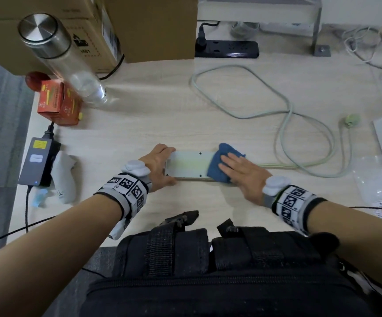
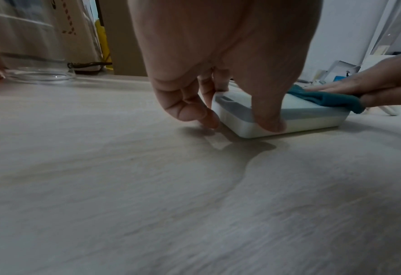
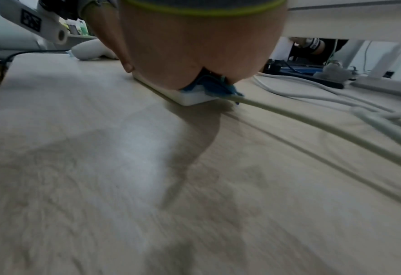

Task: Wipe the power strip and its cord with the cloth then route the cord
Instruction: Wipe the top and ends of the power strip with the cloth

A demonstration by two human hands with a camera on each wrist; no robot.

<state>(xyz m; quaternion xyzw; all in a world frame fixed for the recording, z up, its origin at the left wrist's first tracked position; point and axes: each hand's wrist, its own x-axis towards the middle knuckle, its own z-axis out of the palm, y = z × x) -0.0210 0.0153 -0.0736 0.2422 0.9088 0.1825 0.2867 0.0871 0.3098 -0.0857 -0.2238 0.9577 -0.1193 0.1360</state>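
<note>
A white power strip (image 1: 188,166) lies flat on the desk near its front edge, its screwed underside up. My left hand (image 1: 160,164) grips its left end, thumb on the near side (image 2: 271,119) and fingers on the far side. A blue cloth (image 1: 222,161) covers the strip's right end, and my right hand (image 1: 238,171) presses flat on it with straight fingers. The pale cord (image 1: 286,124) leaves the strip's right end (image 3: 277,109), loops across the desk and ends in a plug (image 1: 351,121) at the right.
A black power strip (image 1: 227,49) and cardboard boxes (image 1: 151,26) stand at the back. A steel-capped clear bottle (image 1: 57,58) and a red box (image 1: 58,102) sit back left. A grey power adapter (image 1: 38,161) and white controller (image 1: 64,177) lie left.
</note>
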